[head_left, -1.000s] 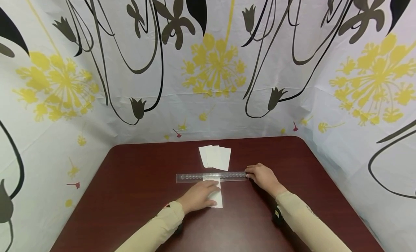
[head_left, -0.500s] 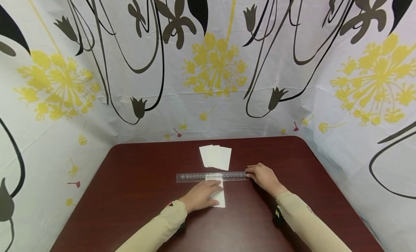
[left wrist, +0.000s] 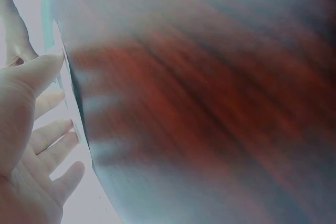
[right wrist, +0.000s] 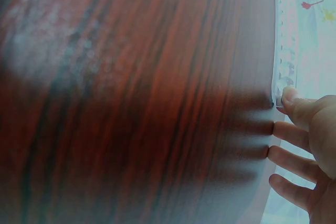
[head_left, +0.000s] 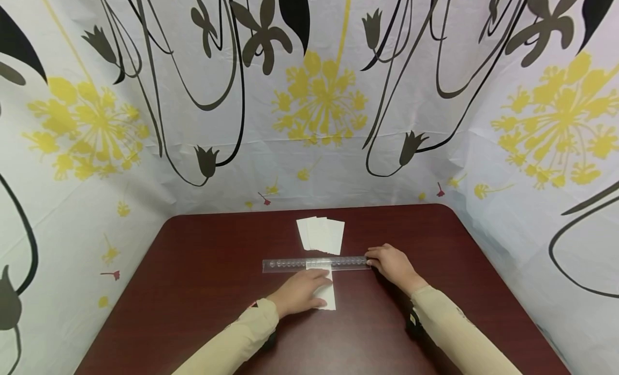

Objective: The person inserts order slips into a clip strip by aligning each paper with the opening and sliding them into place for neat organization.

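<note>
A clear plastic ruler (head_left: 285,265) lies crosswise on the table, over the far end of a white card (head_left: 328,297). My left hand (head_left: 298,292) rests on that card with its fingers spread and fairly straight, its thumb near the card's near end. The left wrist view shows the thumb and fingertips touching the card's edge (left wrist: 73,95). At the ruler's right end, my right hand (head_left: 393,265) pinches it between thumb and index finger. In the right wrist view, the other fingers (right wrist: 294,161) of this hand reach down to the table.
Several white cards (head_left: 319,234) lie fanned out just beyond the ruler. The dark red-brown table (head_left: 203,289) has rounded far corners. White cloth (head_left: 309,171) with a flower print hangs behind it and at both sides.
My left hand and the white card under it have slid slightly to the right along the ruler, then stopped. The right hand and the ruler have stayed in place.
</note>
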`<state>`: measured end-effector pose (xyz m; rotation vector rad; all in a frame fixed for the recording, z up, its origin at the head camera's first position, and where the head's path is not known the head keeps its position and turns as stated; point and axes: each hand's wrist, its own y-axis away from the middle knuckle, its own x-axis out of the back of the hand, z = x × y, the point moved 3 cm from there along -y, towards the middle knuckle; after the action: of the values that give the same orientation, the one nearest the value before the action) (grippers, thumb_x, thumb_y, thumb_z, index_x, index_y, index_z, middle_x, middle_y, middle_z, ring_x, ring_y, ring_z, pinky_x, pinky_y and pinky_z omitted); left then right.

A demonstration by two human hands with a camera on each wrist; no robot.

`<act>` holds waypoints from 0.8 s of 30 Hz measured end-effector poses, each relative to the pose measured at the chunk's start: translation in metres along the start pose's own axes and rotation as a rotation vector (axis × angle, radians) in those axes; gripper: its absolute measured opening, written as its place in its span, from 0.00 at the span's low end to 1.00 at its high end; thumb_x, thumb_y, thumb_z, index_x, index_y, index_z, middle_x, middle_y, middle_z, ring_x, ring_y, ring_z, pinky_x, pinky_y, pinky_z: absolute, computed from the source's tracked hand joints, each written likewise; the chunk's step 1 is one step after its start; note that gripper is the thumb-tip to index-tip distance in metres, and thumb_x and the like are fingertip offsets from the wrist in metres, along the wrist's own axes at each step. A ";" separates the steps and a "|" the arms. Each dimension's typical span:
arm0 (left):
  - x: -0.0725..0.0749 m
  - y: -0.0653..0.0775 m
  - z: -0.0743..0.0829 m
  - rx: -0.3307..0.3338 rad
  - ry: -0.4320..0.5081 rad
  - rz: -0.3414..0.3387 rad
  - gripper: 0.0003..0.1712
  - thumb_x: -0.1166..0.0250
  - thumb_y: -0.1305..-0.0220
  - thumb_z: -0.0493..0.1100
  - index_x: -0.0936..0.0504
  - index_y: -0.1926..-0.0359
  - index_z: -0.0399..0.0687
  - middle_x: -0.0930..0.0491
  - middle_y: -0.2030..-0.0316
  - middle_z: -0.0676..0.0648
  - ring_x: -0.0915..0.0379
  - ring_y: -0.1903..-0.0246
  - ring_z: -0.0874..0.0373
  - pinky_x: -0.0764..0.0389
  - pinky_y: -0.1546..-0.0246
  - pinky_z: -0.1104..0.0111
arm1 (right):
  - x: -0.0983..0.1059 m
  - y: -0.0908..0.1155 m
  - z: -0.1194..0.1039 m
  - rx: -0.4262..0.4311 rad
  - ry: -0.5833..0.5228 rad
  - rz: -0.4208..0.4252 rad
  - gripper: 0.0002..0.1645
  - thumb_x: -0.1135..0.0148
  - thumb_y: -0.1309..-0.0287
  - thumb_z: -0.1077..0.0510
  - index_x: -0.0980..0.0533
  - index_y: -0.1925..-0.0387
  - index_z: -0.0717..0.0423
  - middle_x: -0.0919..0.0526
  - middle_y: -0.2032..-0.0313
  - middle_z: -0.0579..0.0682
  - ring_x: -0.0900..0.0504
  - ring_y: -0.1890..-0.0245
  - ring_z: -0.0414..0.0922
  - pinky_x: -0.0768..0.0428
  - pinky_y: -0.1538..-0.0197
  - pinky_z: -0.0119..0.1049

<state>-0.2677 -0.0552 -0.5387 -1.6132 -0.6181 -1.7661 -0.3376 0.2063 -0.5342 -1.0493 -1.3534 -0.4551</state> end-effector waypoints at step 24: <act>0.000 -0.010 0.008 -0.024 -0.007 0.006 0.31 0.33 0.38 0.59 0.23 0.37 0.56 0.27 0.33 0.48 0.31 0.32 0.55 0.29 0.31 0.62 | 0.000 -0.001 0.001 -0.021 -0.002 -0.019 0.13 0.32 0.41 0.55 0.14 0.55 0.54 0.12 0.51 0.53 0.16 0.54 0.51 0.16 0.52 0.48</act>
<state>-0.2698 -0.0427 -0.5364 -1.6363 -0.5971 -1.7703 -0.3389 0.2069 -0.5338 -1.0551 -1.3644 -0.4836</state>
